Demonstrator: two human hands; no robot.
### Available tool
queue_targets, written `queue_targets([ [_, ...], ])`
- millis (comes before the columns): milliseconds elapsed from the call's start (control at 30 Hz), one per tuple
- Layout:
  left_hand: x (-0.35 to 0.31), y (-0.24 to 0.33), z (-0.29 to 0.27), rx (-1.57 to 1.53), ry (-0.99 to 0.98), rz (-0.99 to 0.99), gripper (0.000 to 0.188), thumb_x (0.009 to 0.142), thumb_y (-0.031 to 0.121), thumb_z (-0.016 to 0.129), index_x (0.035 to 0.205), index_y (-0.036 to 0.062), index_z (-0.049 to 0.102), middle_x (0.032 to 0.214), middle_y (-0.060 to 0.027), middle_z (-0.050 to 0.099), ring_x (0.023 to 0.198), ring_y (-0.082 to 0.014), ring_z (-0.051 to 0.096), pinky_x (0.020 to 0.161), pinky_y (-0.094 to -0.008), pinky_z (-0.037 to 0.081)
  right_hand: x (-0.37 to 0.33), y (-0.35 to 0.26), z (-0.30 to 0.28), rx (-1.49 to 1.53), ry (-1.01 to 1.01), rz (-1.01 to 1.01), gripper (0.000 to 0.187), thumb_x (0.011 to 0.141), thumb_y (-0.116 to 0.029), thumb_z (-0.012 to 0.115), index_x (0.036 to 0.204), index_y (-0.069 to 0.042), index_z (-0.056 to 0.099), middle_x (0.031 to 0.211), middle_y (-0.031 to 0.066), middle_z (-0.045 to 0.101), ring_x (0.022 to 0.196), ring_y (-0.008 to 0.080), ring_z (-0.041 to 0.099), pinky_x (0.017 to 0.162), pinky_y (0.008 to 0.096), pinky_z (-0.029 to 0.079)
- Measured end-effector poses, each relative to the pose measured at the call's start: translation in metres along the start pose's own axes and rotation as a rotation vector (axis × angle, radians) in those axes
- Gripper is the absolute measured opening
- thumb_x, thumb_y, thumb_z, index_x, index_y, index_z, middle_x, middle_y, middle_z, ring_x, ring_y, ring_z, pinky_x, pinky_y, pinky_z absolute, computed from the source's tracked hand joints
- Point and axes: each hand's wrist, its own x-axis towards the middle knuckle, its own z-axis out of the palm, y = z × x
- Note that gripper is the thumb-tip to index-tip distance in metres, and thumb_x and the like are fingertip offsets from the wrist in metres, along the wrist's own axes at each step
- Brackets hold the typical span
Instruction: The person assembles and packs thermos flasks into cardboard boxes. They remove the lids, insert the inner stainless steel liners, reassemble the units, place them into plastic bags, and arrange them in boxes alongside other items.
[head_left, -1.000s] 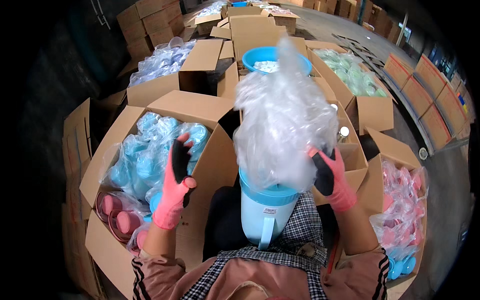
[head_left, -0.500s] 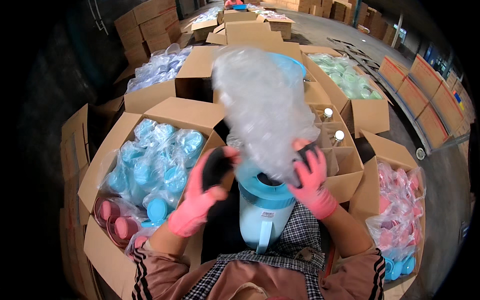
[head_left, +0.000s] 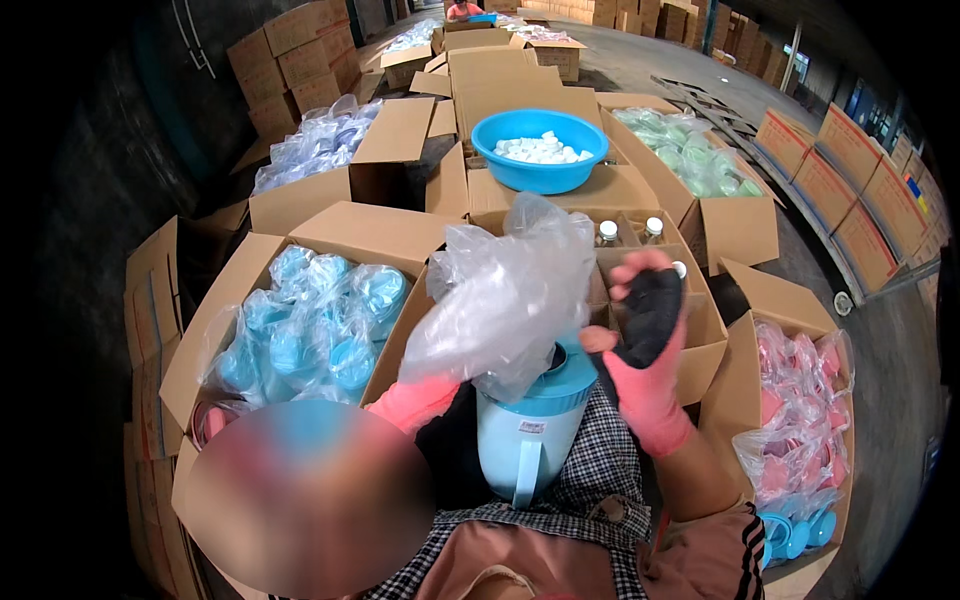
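two gloved hands work a clear plastic bag [head_left: 510, 290] at a pale blue jug's [head_left: 525, 435] mouth; left hand [head_left: 415, 400] grip hidden, right hand [head_left: 645, 345] curled, holding nothing; bag mostly outside.

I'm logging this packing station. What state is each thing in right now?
Pale blue plastic jug: upright, clear plastic bag bunched over its top.
Blue round basin: holds white caps.
Cardboard box at left: open, full of bagged blue lids.
Left hand: gloved, under the bag.
Right hand: gloved, raised.

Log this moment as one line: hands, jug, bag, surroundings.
left hand: under bag, grip hidden | right hand: raised, open beside bag | bag: clear, crumpled over jug | jug: pale blue, upright on lap | bowl: blue, behind
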Motion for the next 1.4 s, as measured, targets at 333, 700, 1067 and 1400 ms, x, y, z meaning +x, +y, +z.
queue_targets([
  [333,0.017,-0.003,-0.029,-0.881,0.182,-0.380,0.039,0.080,0.009,0.056,0.117,0.0010,0.046,0.111,-0.0106,0.054,0.096,-0.0165,0.055,0.085,-0.0299,0.045,0.006,-0.028,-0.002,-0.359,-0.291,-0.257,0.016,0.067,0.001,0.063,0.081,-0.002,0.055,0.089,0.0115,0.059,0.076,0.0261,0.058,0.066,0.0312,0.048],
  [700,0.008,-0.009,-0.084,-0.184,0.100,-0.117,0.079,0.069,0.019,0.066,0.134,0.0041,0.024,0.134,-0.0130,0.031,0.120,-0.0252,0.034,0.100,-0.0380,0.026,-0.004,-0.011,-0.026,-0.448,-0.121,-0.591,0.026,0.061,0.009,0.064,0.081,-0.002,0.053,0.099,0.0153,0.058,0.085,0.0290,0.059,0.069,0.0319,0.050],
  [1067,0.038,0.084,-0.020,-0.529,-0.071,-0.640,0.047,0.071,0.018,0.068,0.112,0.0006,0.051,0.101,-0.0058,0.057,0.090,-0.0144,0.053,0.078,-0.0278,0.044,-0.035,-0.010,0.023,0.636,-0.317,0.351,0.014,0.077,-0.002,0.058,0.088,-0.001,0.049,0.099,0.0061,0.051,0.076,0.0085,0.048,0.067,0.0207,0.041],
  [1400,0.011,0.029,0.008,-0.259,0.063,0.264,0.046,0.060,0.000,0.066,0.104,-0.0002,0.050,0.113,-0.0211,0.048,0.101,-0.0296,0.051,0.088,-0.0370,0.039,-0.018,0.002,0.005,0.640,-0.222,0.632,0.028,0.084,-0.013,0.055,0.108,-0.002,0.047,0.100,0.0042,0.053,0.090,0.0105,0.051,0.074,0.0235,0.042],
])
